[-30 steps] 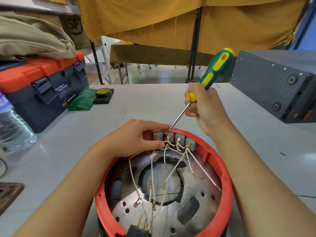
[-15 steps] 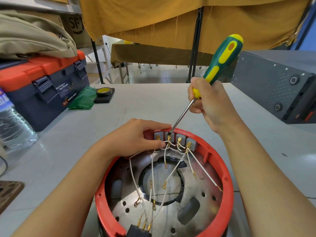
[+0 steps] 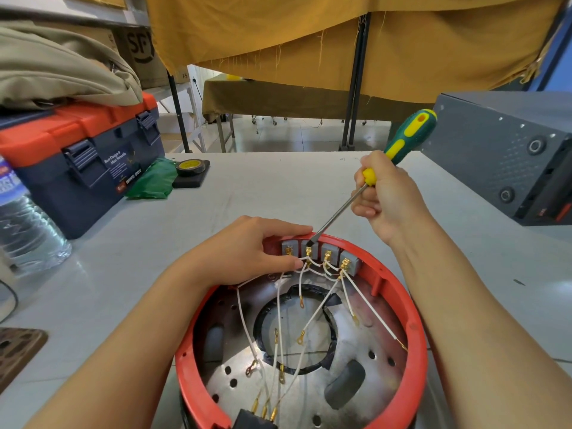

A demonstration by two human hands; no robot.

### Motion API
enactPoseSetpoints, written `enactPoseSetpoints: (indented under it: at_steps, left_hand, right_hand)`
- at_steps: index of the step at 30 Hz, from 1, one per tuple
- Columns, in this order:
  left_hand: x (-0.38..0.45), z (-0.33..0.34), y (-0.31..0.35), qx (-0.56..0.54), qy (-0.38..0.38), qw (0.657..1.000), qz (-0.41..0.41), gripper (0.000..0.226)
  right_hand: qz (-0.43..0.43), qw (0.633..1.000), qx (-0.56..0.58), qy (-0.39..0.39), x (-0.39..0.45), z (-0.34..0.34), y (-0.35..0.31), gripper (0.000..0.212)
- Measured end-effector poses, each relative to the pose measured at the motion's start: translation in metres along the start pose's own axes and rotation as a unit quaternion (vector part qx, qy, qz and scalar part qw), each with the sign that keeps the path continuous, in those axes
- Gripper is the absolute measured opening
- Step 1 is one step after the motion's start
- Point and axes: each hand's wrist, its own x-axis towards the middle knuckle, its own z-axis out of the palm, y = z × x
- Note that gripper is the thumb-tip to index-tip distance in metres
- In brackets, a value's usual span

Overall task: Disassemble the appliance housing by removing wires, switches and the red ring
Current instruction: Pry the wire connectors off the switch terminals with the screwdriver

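Head view, from left to right: my left hand rests over the far rim of the red ring, fingers lightly curled around the rim, fingertips touching the white wires beside the leftmost switch. The four grey switches sit in a row inside that far rim. My right hand is wrapped firmly around the green-yellow screwdriver. Its long shaft slopes down and to the left from my fingers, and the tip is at the top of the second switch, so I judge the right hand will pry there.
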Motion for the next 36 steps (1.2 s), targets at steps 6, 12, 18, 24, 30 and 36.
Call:
enactPoseSetpoints:
  at_steps: [6,12,18,24,30,36]
  left_hand:
    - [0.000,0.000,0.002,-0.006,0.001,1.000,0.001,0.049]
    - [0.000,0.000,0.002,-0.011,0.001,1.000,0.005,0.050]
    - [0.000,0.001,0.000,-0.009,0.003,1.000,0.008,0.050]
    - [0.000,0.001,0.001,-0.015,0.002,1.000,0.012,0.049]
    - [0.000,0.001,0.000,-0.008,0.001,1.000,0.013,0.049]
    - [0.000,0.001,0.000,-0.009,0.001,1.000,0.013,0.049]
  right_hand:
    - [0.035,0.999,0.017,0.018,0.002,-0.001,0.001,0.032]
    - [0.061,0.997,0.042,0.036,0.002,-0.003,0.003,0.030]
    - [-0.042,0.998,-0.002,-0.036,-0.002,0.001,-0.006,0.034]
    - [-0.087,0.993,-0.059,-0.056,-0.008,0.006,-0.012,0.032]
    - [-0.117,0.987,-0.085,-0.067,-0.010,0.006,-0.016,0.035]
    - [-0.128,0.983,-0.101,-0.079,-0.013,0.009,-0.018,0.036]
